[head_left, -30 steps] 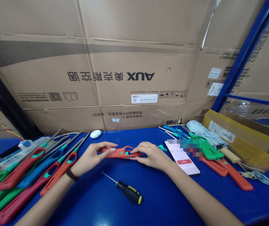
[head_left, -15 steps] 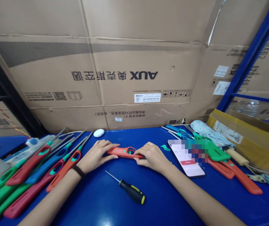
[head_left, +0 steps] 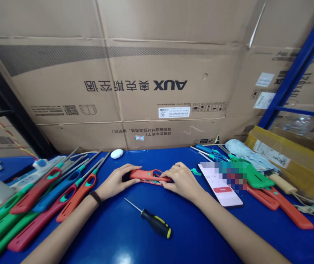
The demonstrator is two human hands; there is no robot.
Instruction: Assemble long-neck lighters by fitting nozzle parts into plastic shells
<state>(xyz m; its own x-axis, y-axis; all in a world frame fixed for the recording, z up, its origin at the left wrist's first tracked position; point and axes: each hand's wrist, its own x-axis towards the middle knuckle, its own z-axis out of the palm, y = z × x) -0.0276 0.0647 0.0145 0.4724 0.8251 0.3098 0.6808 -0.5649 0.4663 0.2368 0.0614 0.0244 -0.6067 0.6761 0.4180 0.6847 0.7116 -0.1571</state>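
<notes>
Between my hands lies an orange long-reach lighter (head_left: 145, 175), its casing split along the near side so that some inner parts show in the gap. My left hand (head_left: 120, 176) grips its left end with thumb and fingers. My right hand (head_left: 181, 179) pinches the right end near the trigger loop; the fingers cover the tip there. Just in front of them a screwdriver (head_left: 157, 223) with a black and yellow handle rests on the blue table (head_left: 113, 234), its thin shaft pointing away to the left.
Several long lighters (head_left: 40, 192) in red, green, blue and orange lie piled at the left. To the right are a phone (head_left: 223, 189), more lighters (head_left: 290, 211), a folded umbrella (head_left: 249, 156) and a yellow-taped box (head_left: 297, 161). A white oval object (head_left: 117, 154) sits at the back.
The lighter's two casing halves have come apart along the near edge, opening a gap. Both hands still hold its ends. The view has shifted slightly.
</notes>
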